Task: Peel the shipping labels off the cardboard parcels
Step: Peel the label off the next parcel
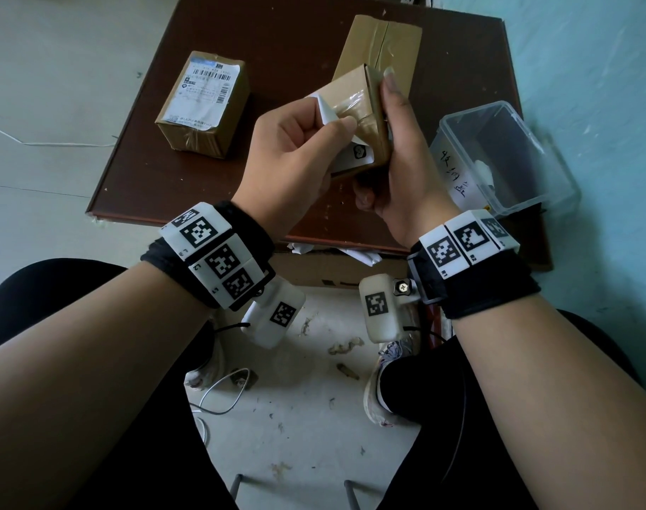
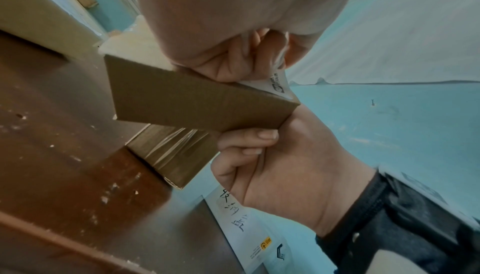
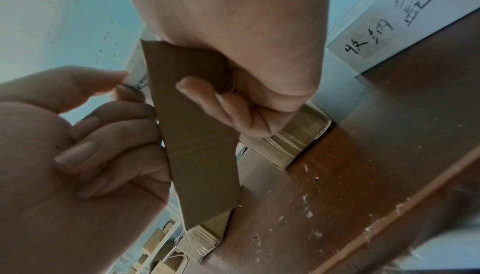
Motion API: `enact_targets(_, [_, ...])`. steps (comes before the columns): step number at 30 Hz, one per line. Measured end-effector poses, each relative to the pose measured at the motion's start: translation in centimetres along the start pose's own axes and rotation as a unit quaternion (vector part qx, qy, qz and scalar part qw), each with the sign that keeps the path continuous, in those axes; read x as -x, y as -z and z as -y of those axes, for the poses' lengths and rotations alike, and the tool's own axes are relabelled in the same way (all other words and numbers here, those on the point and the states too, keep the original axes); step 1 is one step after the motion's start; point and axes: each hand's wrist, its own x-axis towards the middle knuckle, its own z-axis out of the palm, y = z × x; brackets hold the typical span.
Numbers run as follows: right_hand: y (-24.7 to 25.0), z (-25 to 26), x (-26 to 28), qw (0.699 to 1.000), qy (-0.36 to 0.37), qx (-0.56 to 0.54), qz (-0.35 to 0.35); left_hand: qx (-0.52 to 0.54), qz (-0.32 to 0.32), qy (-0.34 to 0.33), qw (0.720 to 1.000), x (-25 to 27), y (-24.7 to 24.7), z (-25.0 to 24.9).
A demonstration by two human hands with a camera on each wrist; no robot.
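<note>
While my right hand (image 1: 402,156) clamps the small cardboard parcel (image 1: 365,101) above the brown table (image 1: 284,38), fingers curled round its underside and thumb up along the far edge, my left hand (image 1: 295,149) pinches the lifted flap of the white shipping label (image 1: 345,156) between thumb and forefinger. Most of that label looks free already; only the strip near the lower corner still seems stuck. I'd pull low and slow, folding the flap back along the cardboard rather than straight up, so the paper doesn't tear, and I'd keep the right grip firm so the box doesn't twist.

From the head view I get the layout: a second parcel (image 1: 203,104) still wearing its full label lies to the left on the table, a third box (image 1: 384,42) stands behind, and a clear plastic bin (image 1: 505,156) sits to the right. The wrist views add what that misses. The left wrist camera shows the label's printed corner (image 2: 279,85) still lying against the box edge under my fingers. The right wrist camera shows the plain bottom face of the box (image 3: 197,134) and the right fingertips (image 3: 197,91) pressed on it
</note>
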Motion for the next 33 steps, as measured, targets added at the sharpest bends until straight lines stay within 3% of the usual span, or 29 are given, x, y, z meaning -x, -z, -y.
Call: enact_targets(33, [0.43, -0.52, -0.66, 0.999, 0.012, 0.007, 0.029, -0.002, -0.001, 0.000, 1.000, -0.37, 0.17, 0.21])
